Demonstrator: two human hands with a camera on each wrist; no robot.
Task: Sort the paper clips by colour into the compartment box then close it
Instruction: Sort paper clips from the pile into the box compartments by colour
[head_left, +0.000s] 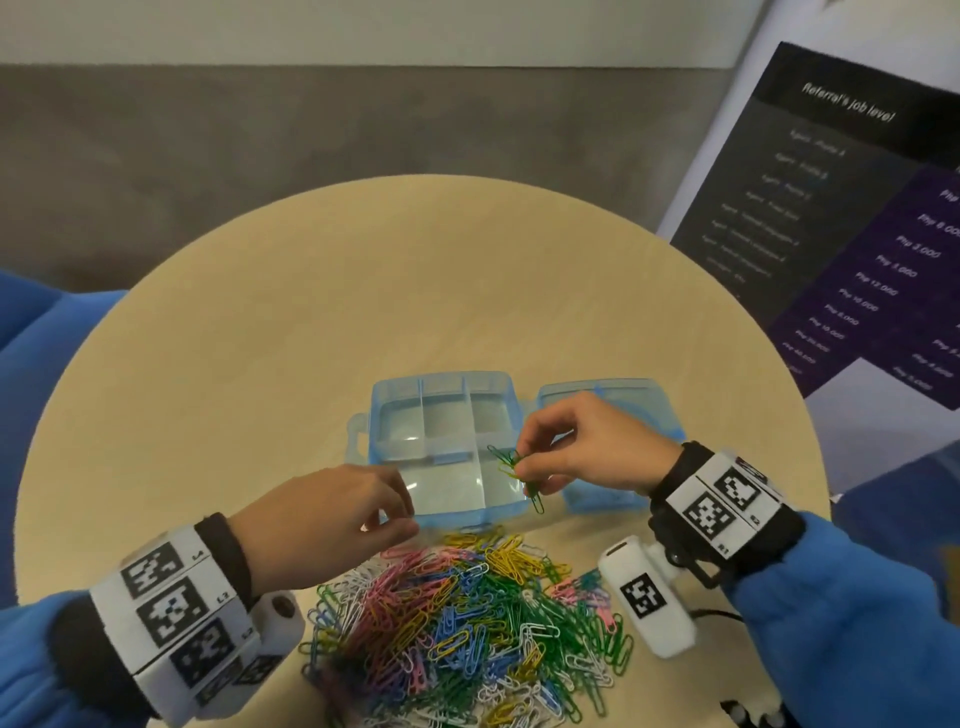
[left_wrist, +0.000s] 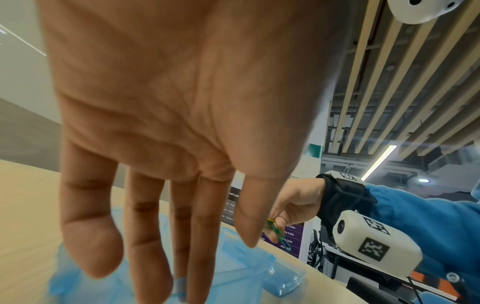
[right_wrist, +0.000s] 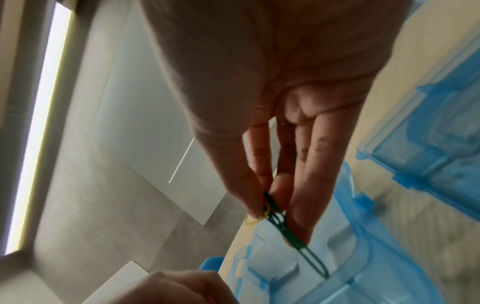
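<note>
Several green clips (head_left: 511, 467), one yellow tangled in, pinched in my right hand (head_left: 587, 447) over the open compartment box (head_left: 441, 447); compartments look empty. Left hand (head_left: 332, 514) relaxed, fingertips at box's near edge. Next, probably: shed yellow, drop greens. Pile (head_left: 467, 629) unsorted.

Table (head_left: 311, 291): round; carries everything named here.
Compartment box (head_left: 441, 452): near the table's middle, toward the near edge, lying open.
Lid (head_left: 623, 400): beside the box on its right, touching it, laid open on the table.
Pile of paper clips (head_left: 457, 623): at the near edge, just in front of the box.
Left hand (head_left: 322, 519): over the box's near left corner, behind the pile's left part.
Right hand (head_left: 587, 447): over the seam between box and lid.
Clutch of clips (head_left: 514, 467): pinched in the right hand, hanging over the box's near right compartment.
Board with printed text (head_left: 831, 223): beyond the table's far right edge.
</note>
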